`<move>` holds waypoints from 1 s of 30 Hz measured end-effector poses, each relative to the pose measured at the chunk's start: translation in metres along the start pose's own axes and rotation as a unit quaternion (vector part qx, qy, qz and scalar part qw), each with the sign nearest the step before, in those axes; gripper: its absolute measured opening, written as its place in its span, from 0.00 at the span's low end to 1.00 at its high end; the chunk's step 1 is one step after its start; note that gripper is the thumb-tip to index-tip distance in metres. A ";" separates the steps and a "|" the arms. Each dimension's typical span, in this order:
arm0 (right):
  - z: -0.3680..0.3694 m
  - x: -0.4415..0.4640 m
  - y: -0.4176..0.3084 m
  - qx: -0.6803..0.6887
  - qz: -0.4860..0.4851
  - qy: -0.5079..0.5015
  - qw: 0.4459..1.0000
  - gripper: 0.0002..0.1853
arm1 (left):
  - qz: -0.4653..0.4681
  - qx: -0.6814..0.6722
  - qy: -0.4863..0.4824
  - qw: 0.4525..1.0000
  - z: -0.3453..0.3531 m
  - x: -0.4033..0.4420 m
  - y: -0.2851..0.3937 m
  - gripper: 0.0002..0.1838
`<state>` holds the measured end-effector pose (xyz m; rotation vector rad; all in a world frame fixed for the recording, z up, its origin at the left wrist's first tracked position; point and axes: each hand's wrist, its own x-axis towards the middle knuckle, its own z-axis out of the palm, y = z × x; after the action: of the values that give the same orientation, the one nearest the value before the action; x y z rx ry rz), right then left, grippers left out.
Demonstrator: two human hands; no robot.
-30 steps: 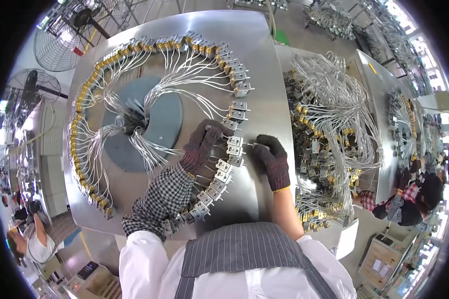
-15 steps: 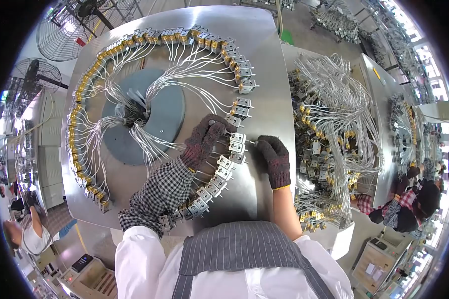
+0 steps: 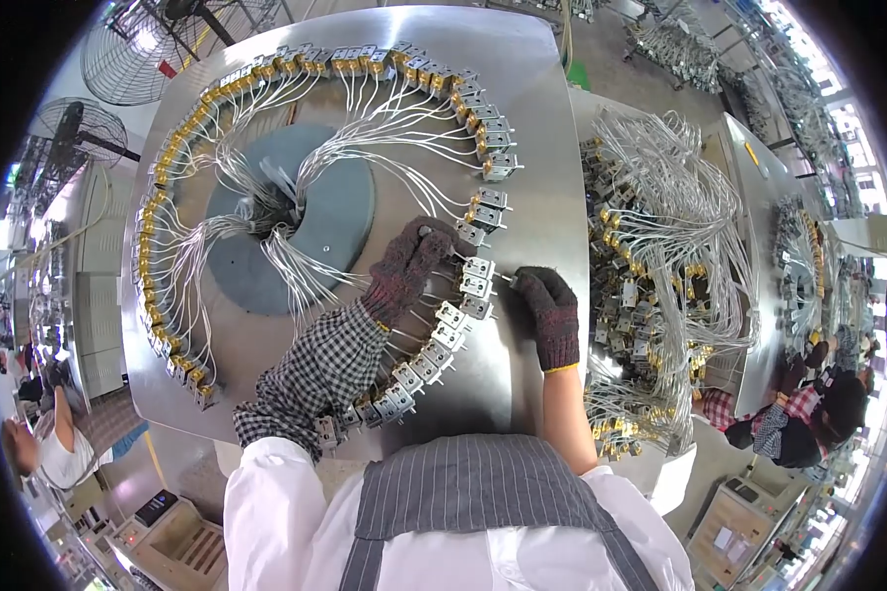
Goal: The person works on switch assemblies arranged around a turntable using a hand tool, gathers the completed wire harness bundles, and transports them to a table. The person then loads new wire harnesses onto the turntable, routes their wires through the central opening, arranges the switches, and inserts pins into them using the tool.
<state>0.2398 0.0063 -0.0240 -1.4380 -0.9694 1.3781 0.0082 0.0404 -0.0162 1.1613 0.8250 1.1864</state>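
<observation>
Small box-shaped metal units [image 3: 478, 268], which look like thermostats with shafts and thin silvery leads, stand in a ring on the steel table [image 3: 522, 394]. On the ring's inner side, my left hand [image 3: 412, 266], in a dark knitted glove, is closed beside the units. Whatever lies between its fingers is hidden. My right hand [image 3: 550, 313], gloved alike, is outside the ring with fingers bent together. Its fingertips meet the shaft end of one unit. The leads gather at a grey round disc [image 3: 340, 227] inside the ring.
Right of the table lies a heap of similar units with bundled silvery leads [image 3: 680, 207]. Wire-guarded fans [image 3: 123, 59] stand at the far left. Another person [image 3: 798, 414] works at the right, and one more [image 3: 64, 453] is at the left.
The near units and the disc sit slightly further right in view, and the surroundings have shifted a little too. Both hands keep nearly the same pose beside the same units.
</observation>
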 end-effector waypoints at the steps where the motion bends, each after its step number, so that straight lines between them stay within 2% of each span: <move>1: 0.001 -0.002 -0.002 0.012 -0.001 0.000 1.000 0.07 | -0.002 -0.002 0.002 1.000 0.001 0.000 0.004 0.14; 8: 0.004 -0.005 -0.003 -0.013 -0.063 0.003 0.998 0.08 | 0.029 -0.006 0.014 0.999 0.001 0.002 -0.006 0.13; 11: 0.005 -0.007 -0.008 -0.005 -0.040 0.019 0.999 0.09 | 0.000 -0.008 0.018 1.000 0.004 0.001 0.008 0.13; 14: -0.001 -0.003 -0.003 -0.004 0.009 -0.013 1.000 0.11 | 0.007 -0.006 0.026 1.000 0.001 0.001 -0.002 0.13; 18: 0.000 -0.004 -0.001 -0.019 -0.042 -0.002 0.999 0.12 | 0.004 -0.023 0.016 1.000 -0.004 0.002 -0.011 0.12; 21: 0.001 -0.005 0.001 -0.020 -0.084 -0.004 0.996 0.11 | 0.006 0.013 0.021 1.000 -0.007 0.003 -0.009 0.12; 24: 0.001 -0.003 0.007 -0.021 -0.118 -0.009 0.993 0.10 | -0.001 0.014 0.016 1.000 -0.006 0.003 -0.007 0.15; 26: -0.001 -0.002 0.009 -0.020 -0.140 -0.017 0.990 0.10 | -0.035 0.099 0.048 0.993 -0.001 0.004 0.010 0.16; 27: 0.000 -0.004 0.004 -0.020 -0.112 -0.010 0.993 0.10 | -0.032 0.105 0.053 0.993 -0.005 0.008 0.019 0.16; 28: 0.000 -0.005 0.000 -0.020 -0.085 -0.003 0.996 0.11 | 0.008 0.149 -0.009 0.989 -0.012 0.017 0.028 0.11; 29: -0.006 -0.002 0.003 -0.071 -0.100 0.020 0.992 0.11 | 0.045 0.191 -0.070 0.978 -0.016 0.022 0.038 0.08; 30: -0.014 0.000 0.006 -0.123 -0.114 0.044 0.985 0.11 | 0.044 0.195 -0.064 0.978 -0.013 0.025 0.050 0.08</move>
<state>0.2540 0.0036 -0.0296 -1.5004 -1.2381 1.0477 -0.0119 0.0667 0.0314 1.5919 0.9402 1.0349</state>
